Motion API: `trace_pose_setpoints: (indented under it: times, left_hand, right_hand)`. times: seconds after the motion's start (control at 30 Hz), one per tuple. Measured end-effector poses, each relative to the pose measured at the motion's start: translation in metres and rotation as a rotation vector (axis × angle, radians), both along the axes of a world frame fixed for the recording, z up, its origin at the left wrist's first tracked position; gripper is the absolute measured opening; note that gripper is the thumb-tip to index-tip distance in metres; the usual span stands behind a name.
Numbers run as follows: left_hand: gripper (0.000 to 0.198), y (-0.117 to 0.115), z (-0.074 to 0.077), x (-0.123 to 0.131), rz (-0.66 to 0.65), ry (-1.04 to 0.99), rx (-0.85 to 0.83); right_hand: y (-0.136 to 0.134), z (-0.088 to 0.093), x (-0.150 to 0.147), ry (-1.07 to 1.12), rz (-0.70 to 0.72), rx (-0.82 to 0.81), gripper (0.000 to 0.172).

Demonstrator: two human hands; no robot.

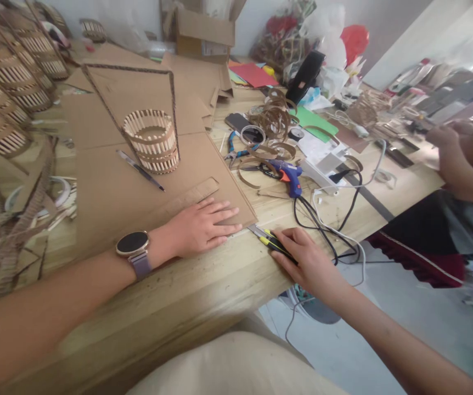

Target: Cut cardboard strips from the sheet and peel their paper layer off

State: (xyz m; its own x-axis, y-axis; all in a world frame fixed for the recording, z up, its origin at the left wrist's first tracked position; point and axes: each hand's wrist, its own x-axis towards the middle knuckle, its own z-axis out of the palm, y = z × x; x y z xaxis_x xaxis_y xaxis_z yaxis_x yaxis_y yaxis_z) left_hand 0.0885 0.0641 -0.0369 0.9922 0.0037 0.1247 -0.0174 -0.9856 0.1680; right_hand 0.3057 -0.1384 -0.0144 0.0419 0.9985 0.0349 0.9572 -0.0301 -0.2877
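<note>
Utility knife (272, 244) clamped in right fingers (299, 238); its tip at cardboard sheet (203, 164) corner, just right of left fingers (227, 213), spread apart, flat on cardboard. Risk: leftward slip could nick them; light pressure there could let cardboard skid.

Wooden table (215, 280) — cardboard sheet (100, 192), pliers (242, 152), glue gun (290, 176)

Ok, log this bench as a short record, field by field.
Left hand: spread flat on the cardboard sheet
Left wrist: watch
Right hand: gripping a utility knife, blade by the sheet's corner
On the sheet: slatted basket with a tall handle; pen
Right of the sheet: blue-handled pliers, blue glue gun
</note>
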Motion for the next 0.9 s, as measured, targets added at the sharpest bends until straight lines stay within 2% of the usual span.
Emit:
trace_pose_setpoints:
  times: [0.2,0.3,0.4,0.5,0.9]
  left_hand:
    - [0.046,0.001,0.004,-0.002,0.000,0.037,0.046]
    - [0.053,0.004,0.003,-0.022,0.021,0.009,0.071]
    - [0.052,0.007,0.000,-0.047,0.021,-0.013,0.078]
    - [0.046,0.007,-0.002,-0.060,0.037,-0.002,0.064]
    - [0.041,0.004,-0.002,-0.055,0.065,-0.001,0.024]
  right_hand:
    - [-0.001,0.001,0.000,-0.010,-0.003,0.003,0.037]
    - [0.002,0.000,0.002,0.001,0.000,0.009,0.038]
    - [0.003,-0.002,0.004,0.009,-0.008,0.013,0.039]
    - [0.005,-0.002,0.004,0.012,-0.016,0.018,0.039]
    - [0.004,0.002,0.001,0.006,0.014,0.010,0.037]
